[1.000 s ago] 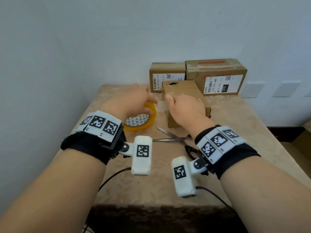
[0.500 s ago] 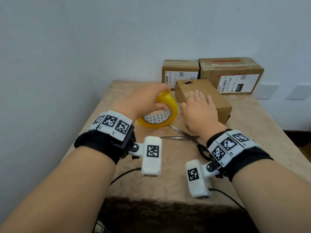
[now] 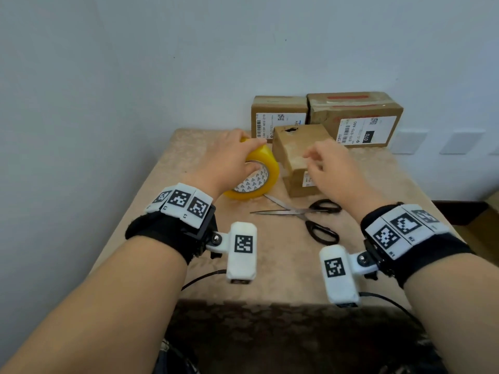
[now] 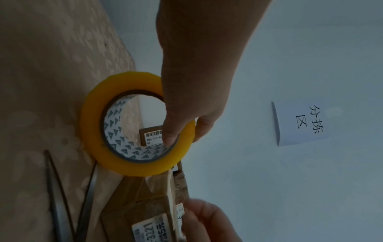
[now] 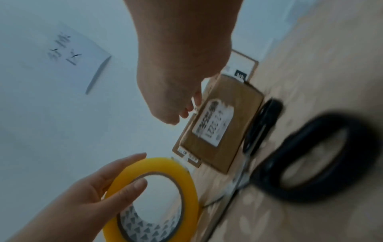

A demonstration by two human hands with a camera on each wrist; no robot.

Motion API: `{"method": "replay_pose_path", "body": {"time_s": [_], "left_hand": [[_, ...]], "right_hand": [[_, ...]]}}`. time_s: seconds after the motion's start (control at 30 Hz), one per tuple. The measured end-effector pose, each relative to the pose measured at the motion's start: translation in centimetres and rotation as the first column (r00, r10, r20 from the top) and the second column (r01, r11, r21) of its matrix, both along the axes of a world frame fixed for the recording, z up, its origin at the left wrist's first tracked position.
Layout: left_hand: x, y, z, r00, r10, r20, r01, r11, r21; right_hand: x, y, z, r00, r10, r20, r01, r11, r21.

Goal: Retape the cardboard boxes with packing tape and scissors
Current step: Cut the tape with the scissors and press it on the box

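Observation:
My left hand (image 3: 243, 155) grips the yellow packing tape roll (image 3: 266, 168), thumb inside the core and fingers over the rim, holding it tilted on edge just left of the small cardboard box (image 3: 297, 141). In the left wrist view a pale strip runs from the roll (image 4: 132, 165) onto the box (image 4: 140, 201). My right hand (image 3: 324, 168) hovers over the box's near end, fingers loosely curled and holding nothing. The black-handled scissors (image 3: 299, 211) lie with blades apart on the table in front of the box. The right wrist view shows the box label (image 5: 213, 124) and the scissors' handles (image 5: 267, 176).
Two larger labelled cardboard boxes (image 3: 278, 114) (image 3: 353, 114) stand against the back wall. The table (image 3: 270, 268) has a beige cloth; walls close it in at the left and back. A paper sign (image 4: 300, 122) hangs on the wall. The front edge is near my wrists.
My right hand has lifted off the box top, where it lay flat, and its fingers have curled. My left hand has raised the tape roll more upright beside the box.

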State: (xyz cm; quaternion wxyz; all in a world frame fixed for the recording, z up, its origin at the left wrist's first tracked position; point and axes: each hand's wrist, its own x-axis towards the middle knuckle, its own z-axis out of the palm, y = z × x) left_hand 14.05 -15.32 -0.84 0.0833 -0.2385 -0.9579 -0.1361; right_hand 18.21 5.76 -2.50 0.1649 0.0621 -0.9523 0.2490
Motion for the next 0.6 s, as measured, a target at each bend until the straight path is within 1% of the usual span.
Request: {"method": "replay_pose_path", "body": {"time_s": [0.03,0.07,0.13,0.17,0.2,0.23,0.27,0.33,0.4,0.5,0.6], "left_hand": [[0.1,0.0,0.0,1.000,0.006,-0.006,-0.006,1.000,-0.005],[0.3,0.1,0.1,1.000,0.013,-0.009,-0.013,1.000,-0.009],[0.6,0.2,0.3,0.999,0.033,0.000,-0.033,0.999,-0.017],[0.8,0.3,0.4,0.999,0.041,0.004,-0.041,0.999,-0.022],[0.9,0.4,0.5,0.999,0.048,0.003,-0.047,0.999,-0.027],[1.1,0.5,0.5,0.999,0.054,0.004,-0.054,0.998,-0.030],[1.3,0.7,0.6,0.998,0.062,0.005,-0.062,0.998,-0.028],[1.5,1.0,0.8,0.997,0.071,0.001,-0.071,0.997,-0.043],[1.5,1.2,1.1,0.998,0.061,0.011,-0.060,0.992,-0.111],[1.1,1.1,2.1,0.998,0.029,0.047,-0.019,0.981,-0.191],[1.0,0.9,3.0,0.995,0.003,0.104,0.017,0.980,-0.199]], "right_hand": [[0.6,0.5,0.4,0.999,0.006,0.043,-0.007,1.000,0.010],[1.3,0.8,0.6,0.987,0.033,0.157,-0.037,0.999,0.027],[2.6,1.0,0.6,0.899,0.070,0.433,-0.144,0.979,0.142],[3.1,0.9,0.3,0.847,0.059,0.528,-0.203,0.954,0.219],[3.5,0.8,-0.1,0.812,0.034,0.582,-0.242,0.928,0.284],[4.0,0.7,-0.4,0.794,-0.002,0.608,-0.256,0.906,0.337],[4.3,0.5,-0.6,0.793,-0.029,0.608,-0.251,0.894,0.370],[4.7,0.3,-0.7,0.813,-0.062,0.578,-0.227,0.882,0.414],[5.0,0.5,-0.6,0.821,-0.065,0.567,-0.225,0.876,0.426],[6.0,1.3,0.4,0.801,-0.062,0.596,-0.211,0.902,0.377],[7.4,2.9,2.7,0.801,-0.037,0.597,-0.172,0.942,0.289]]}}
